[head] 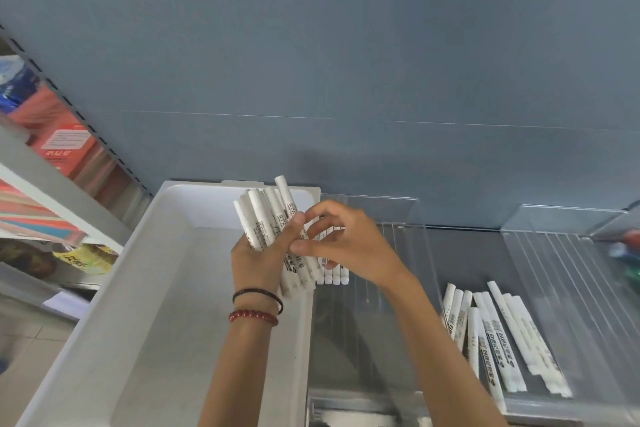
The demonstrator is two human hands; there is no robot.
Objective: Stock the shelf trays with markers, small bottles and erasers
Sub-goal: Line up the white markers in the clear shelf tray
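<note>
Left hand (257, 264) grips markers (262, 222), right hand (349, 243) perhaps pinching, bin (306, 329) edge below

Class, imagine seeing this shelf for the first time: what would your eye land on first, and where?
The bundle of white markers, centre frame, gripped in the left hand above the white bin, with the right hand pinching at it. Next, the loose markers lying in the clear tray at lower right.
</note>
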